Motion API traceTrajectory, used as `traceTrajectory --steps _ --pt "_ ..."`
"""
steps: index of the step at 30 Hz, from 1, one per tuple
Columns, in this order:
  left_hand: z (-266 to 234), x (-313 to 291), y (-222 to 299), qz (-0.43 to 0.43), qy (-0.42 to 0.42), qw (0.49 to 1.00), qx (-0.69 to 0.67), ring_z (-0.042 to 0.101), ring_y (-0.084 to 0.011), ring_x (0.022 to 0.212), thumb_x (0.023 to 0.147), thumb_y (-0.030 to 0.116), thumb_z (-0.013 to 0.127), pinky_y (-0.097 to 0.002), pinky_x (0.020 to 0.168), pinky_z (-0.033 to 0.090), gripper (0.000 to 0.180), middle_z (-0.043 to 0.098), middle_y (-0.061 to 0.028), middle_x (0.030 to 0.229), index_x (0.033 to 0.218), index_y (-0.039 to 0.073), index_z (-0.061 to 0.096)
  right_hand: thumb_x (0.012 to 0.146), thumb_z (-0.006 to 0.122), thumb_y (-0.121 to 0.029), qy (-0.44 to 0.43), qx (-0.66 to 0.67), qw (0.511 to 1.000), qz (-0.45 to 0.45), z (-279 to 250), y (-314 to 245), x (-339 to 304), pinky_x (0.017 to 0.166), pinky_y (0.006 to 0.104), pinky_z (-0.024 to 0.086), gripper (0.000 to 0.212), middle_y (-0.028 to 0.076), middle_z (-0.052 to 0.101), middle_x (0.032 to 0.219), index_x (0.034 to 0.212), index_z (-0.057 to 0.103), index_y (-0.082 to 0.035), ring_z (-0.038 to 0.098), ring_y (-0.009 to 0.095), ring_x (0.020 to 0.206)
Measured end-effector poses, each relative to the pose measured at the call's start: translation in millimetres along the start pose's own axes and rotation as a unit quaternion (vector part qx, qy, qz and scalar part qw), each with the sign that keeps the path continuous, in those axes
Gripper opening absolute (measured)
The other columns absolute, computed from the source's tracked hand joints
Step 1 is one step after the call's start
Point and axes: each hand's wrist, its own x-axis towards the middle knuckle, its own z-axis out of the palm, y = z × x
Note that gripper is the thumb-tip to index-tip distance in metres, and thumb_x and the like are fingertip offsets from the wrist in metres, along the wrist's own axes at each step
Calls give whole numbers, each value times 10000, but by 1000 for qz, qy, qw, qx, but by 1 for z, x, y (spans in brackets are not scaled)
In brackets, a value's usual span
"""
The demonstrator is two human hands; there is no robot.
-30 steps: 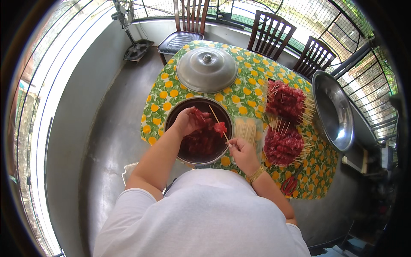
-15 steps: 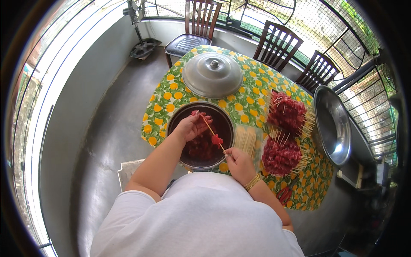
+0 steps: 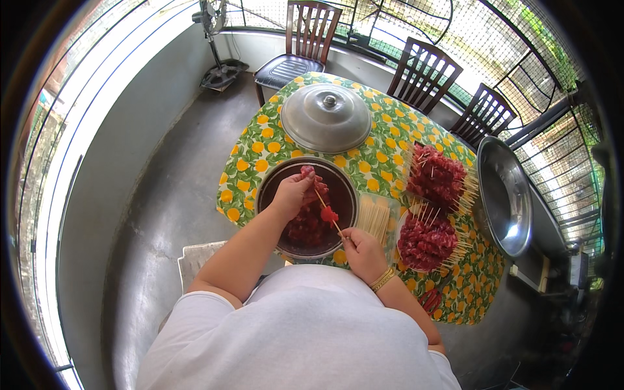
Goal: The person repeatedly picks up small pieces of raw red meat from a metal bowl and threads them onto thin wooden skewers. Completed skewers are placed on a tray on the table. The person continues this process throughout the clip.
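Observation:
My right hand (image 3: 363, 252) pinches the lower end of a bamboo skewer (image 3: 336, 226) at the pot's near right rim. A lump of raw red meat (image 3: 329, 214) is threaded partway along the stick. Over the pot, my left hand (image 3: 292, 195) is closed on a piece of raw meat (image 3: 307, 171) at the skewer's upper end. Below lies a deep metal pot (image 3: 355, 201) with more raw meat (image 3: 305, 231) and dark red liquid in it. Just right of the pot, bare bamboo skewers (image 3: 374, 218) lie in a clear plastic pack.
Two heaps of skewered meat (image 3: 437, 179) (image 3: 426, 244) rest at the right. A domed metal lid (image 3: 327, 120) lies beyond the pot. A large metal basin (image 3: 504, 195) leans at the table's right edge. Chairs (image 3: 426, 75) and a standing fan (image 3: 218, 45) are behind.
My left fingers have closed more around the meat at the skewer's upper end, where they were more spread. My right hand keeps its grip, and the view has shifted slightly.

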Motion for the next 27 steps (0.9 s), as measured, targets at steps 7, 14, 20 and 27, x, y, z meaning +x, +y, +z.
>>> traceTrajectory --steps 7,14,20,27 --pt "5 -3 5 -47 12 994 -95 698 -329 947 1021 193 520 -468 866 573 181 688 -141 932 1069 21 551 922 596 -101 16 3 1000 -27 2 4 -2 727 405 512 130 180 669 898 996 662 -18 652 346 838" --pt "20 -11 15 -49 -20 995 -87 703 -343 913 1030 249 505 -457 795 575 194 661 -106 841 980 63 530 934 596 -108 26 12 999 -16 8 11 -3 731 387 515 136 171 671 918 1019 654 -20 655 331 834" --pt "34 -21 8 -23 -2 996 -90 705 -345 911 1026 281 518 -438 792 578 228 669 -113 832 949 66 532 953 582 -111 16 47 999 21 10 10 -1 719 363 509 149 169 665 897 1035 652 -9 649 303 798" --pt "20 -15 18 -42 -57 982 -176 681 -359 1007 1022 291 520 -453 862 568 277 700 -181 988 1045 23 585 961 572 -87 0 117 991 66 11 13 0 692 299 491 139 110 656 844 1034 656 -3 616 183 745"
